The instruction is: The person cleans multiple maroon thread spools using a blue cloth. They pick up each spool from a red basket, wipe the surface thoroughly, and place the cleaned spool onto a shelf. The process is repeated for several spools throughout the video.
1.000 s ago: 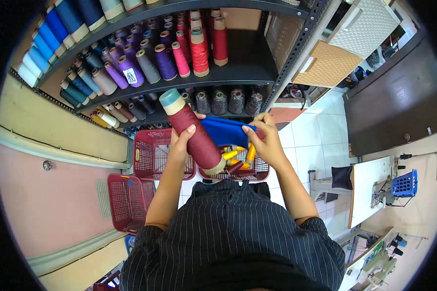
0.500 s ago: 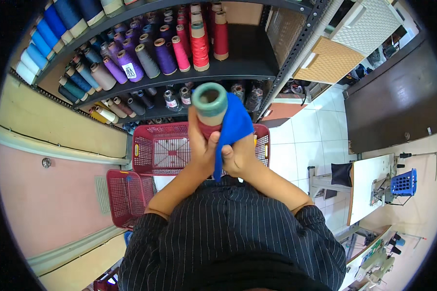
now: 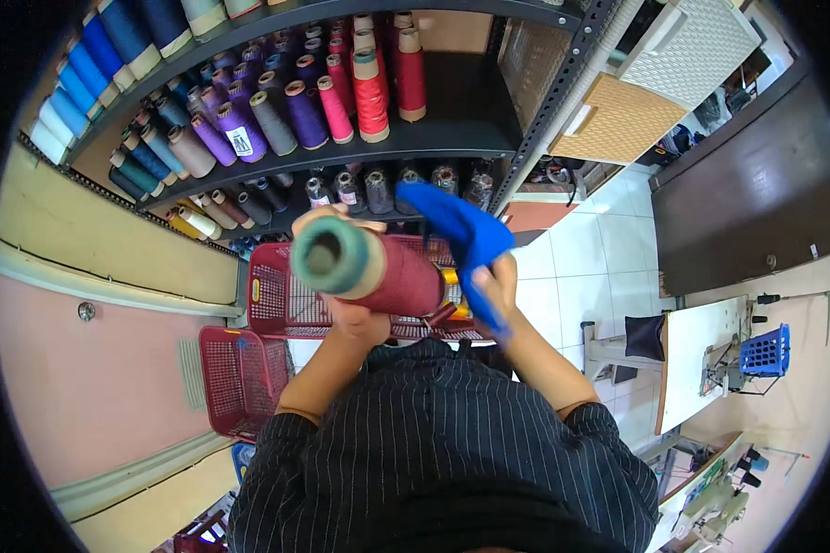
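Observation:
A large cone of dark red thread (image 3: 403, 276) with a green-rimmed tube end lies tilted in front of me, its tube end pointing left and toward me. Around it is wrapped my left hand (image 3: 352, 318), with fingers showing above and below the cone. My right hand (image 3: 498, 288) is closed on a blue cloth (image 3: 466, 235), which hangs loose and is slightly blurred beside the cone's far end. Under the hands stands a red plastic basket (image 3: 272, 293), with yellow thread spools (image 3: 454, 293) visible inside its right part.
A dark metal shelf (image 3: 461, 138) ahead bears rows of thread cones (image 3: 304, 115) in blue, purple and red. A second red basket (image 3: 240, 378) stands at the lower left. At the right are a white sewing table (image 3: 701, 359) and a brown door (image 3: 747, 175).
The thread cone has swung from upright to a leftward tilt in my left hand. My right hand has drawn away to the right with the blue cloth, off the cone.

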{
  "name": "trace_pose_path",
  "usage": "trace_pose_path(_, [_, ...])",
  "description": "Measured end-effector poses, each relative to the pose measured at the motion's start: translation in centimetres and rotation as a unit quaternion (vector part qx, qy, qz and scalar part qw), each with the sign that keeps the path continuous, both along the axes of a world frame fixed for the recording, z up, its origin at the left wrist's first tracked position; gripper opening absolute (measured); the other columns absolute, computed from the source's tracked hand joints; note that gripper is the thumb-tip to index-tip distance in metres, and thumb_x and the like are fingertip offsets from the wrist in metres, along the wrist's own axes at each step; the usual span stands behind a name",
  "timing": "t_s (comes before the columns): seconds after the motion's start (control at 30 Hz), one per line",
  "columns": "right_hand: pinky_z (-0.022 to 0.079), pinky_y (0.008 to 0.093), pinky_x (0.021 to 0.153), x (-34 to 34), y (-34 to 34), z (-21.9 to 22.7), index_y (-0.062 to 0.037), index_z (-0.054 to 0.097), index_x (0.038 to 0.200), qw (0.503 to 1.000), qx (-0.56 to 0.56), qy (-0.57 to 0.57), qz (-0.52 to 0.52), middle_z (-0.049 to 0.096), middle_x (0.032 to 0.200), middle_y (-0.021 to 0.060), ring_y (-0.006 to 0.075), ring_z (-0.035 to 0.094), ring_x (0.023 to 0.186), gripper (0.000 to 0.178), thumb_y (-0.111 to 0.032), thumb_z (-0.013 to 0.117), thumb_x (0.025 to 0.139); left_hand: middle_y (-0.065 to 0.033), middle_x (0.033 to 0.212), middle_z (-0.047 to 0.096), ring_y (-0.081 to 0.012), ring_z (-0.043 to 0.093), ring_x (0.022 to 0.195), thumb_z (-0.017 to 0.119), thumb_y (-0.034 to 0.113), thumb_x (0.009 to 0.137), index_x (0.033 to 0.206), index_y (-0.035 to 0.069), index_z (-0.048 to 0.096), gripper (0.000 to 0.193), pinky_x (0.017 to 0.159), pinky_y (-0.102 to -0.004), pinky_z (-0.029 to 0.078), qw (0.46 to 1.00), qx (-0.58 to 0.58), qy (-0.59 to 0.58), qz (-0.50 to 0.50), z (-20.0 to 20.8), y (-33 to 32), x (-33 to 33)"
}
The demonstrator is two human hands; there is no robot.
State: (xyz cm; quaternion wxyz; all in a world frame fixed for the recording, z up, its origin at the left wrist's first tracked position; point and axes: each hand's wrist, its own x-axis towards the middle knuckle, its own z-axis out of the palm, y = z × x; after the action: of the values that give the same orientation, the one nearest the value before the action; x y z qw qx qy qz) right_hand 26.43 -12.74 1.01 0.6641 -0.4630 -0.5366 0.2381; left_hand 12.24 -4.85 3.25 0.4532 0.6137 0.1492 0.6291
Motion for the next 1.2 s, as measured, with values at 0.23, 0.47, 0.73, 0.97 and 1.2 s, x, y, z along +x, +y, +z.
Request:
trace_pose_path(0.23, [0.042, 0.0436, 0.090, -0.3, 0.0, 3.1, 0.0032, 0.057, 0.115, 0.988, 0.030, -0.045, 0.141, 0.055, 0.117, 0.0241, 0.0418, 0.054, 0.104, 0.059, -0.048, 0.037, 0.094, 0.0000, 0.107, 0.052, -0.0222, 0.035, 0.116, 0.060, 0.047, 0.075, 0.102, 0.013, 0.053, 0.044, 0.106, -0.0434, 0.026, 0.915, 0.288, 0.191, 0.209, -0.1, 0.3, -1.6])
trace_pose_path(0.47, [0.045, 0.0385, 0.082, 2.8, -3.5, 4.0, 0.0023, 0.059, 0.106, 0.996, -0.001, 0.012, 0.084, 0.062, 0.097, 0.0194, 0.0326, 0.061, 0.088, 0.047, -0.038, 0.038, 0.095, 0.0056, 0.105, 0.052, -0.0242, 0.031, 0.113, 0.064, 0.045, 0.074, 0.086, 0.018, 0.061, 0.030, 0.103, -0.0473, 0.026, 0.892, 0.287, 0.275, 0.217, 1.8, -3.5, 0.2])
trace_pose_path(0.73, [0.041, 0.0438, 0.091, 4.5, -2.1, 0.9, 0.0038, 0.056, 0.111, 0.968, 0.036, -0.121, 0.218, 0.060, 0.104, 0.0213, 0.0395, 0.056, 0.101, 0.056, -0.046, 0.038, 0.094, -0.0009, 0.111, 0.047, -0.0243, 0.038, 0.111, 0.069, 0.050, 0.069, 0.107, 0.014, 0.045, 0.057, 0.101, -0.0451, 0.031, 0.917, 0.277, 0.199, 0.207, 0.9, -5.2, 1.6])
trace_pose_path(0.97, [0.041, 0.0314, 0.089, 6.5, -1.9, -1.4, 0.0030, 0.059, 0.107, 0.952, -0.124, 0.091, 0.264, 0.062, 0.099, 0.0072, 0.0145, 0.054, 0.095, 0.047, -0.040, 0.058, 0.089, -0.0065, 0.116, 0.042, -0.0244, 0.045, 0.110, 0.074, 0.054, 0.065, 0.126, 0.011, 0.031, 0.086, 0.099, -0.0431, 0.035, 0.951, 0.206, 0.111, 0.200, -0.4, -5.0, 1.5])
trace_pose_path(1.2, [0.042, 0.0284, 0.079, 5.8, -3.0, -4.6, 0.0033, 0.059, 0.090, 0.992, -0.103, 0.069, -0.011, 0.058, 0.083, 0.0083, 0.0160, 0.054, 0.080, 0.020, -0.015, 0.053, 0.092, -0.0111, 0.100, 0.053, -0.0192, 0.056, 0.082, 0.065, 0.021, 0.080, 0.133, 0.004, 0.020, 0.072, 0.081, -0.0402, 0.044, 0.991, -0.007, -0.119, 0.053, 4.1, -6.9, 4.6])
